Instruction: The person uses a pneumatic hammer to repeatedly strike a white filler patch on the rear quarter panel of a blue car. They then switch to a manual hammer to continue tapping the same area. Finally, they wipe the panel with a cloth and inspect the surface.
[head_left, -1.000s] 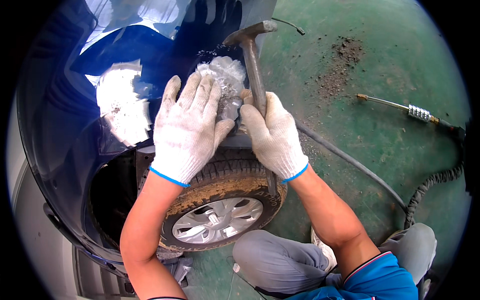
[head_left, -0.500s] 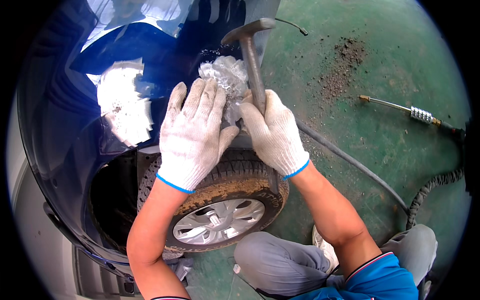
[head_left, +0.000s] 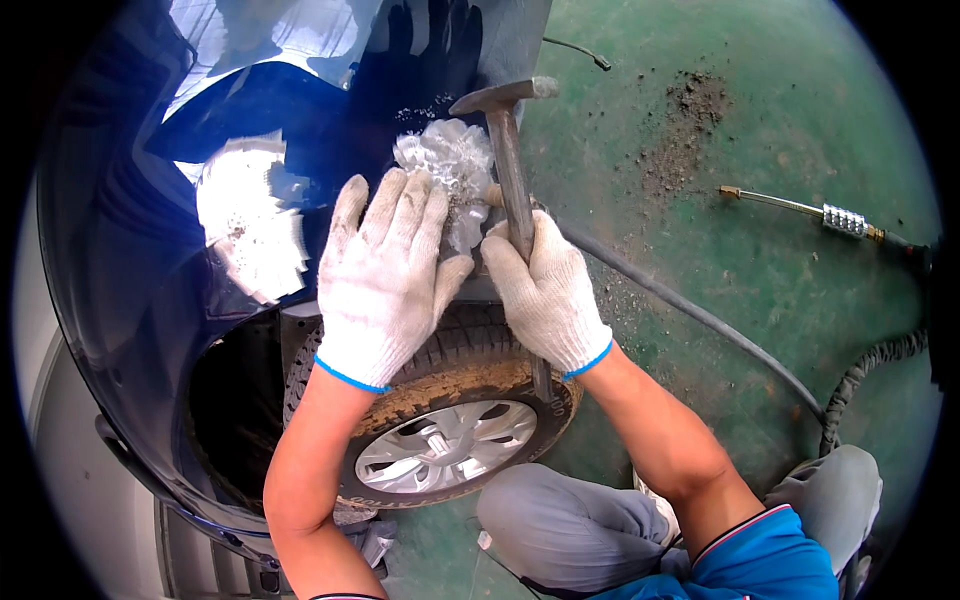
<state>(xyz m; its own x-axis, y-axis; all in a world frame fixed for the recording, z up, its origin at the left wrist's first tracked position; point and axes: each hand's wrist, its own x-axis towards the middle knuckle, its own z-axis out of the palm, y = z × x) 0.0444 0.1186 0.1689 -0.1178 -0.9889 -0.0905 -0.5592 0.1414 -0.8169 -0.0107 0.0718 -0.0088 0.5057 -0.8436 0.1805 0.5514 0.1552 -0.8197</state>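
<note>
In a white knit glove with a blue cuff, my left hand (head_left: 385,270) lies flat with fingers extended on the dark blue car panel (head_left: 350,110). Its fingertips reach the lower left edge of a whitish sanded patch (head_left: 440,160). My right hand (head_left: 545,285), gloved the same way, is wrapped round the handle of a hammer (head_left: 511,165). The hammer's head points away from me, beside the patch's right edge, and the handle's end shows below my palm. A second bare, silvery patch (head_left: 250,215) lies farther left on the panel.
Below my hands is a muddy tyre (head_left: 470,360) with a silver alloy wheel (head_left: 445,445). A grey hose (head_left: 690,305) crosses the green floor (head_left: 680,400). To the right lie a metal air-gun nozzle (head_left: 845,220) and scattered brown dirt (head_left: 685,130).
The hammer and my right hand have dropped slightly toward me. My left hand stays flat in nearly the same place. The whole view has shifted a little.
</note>
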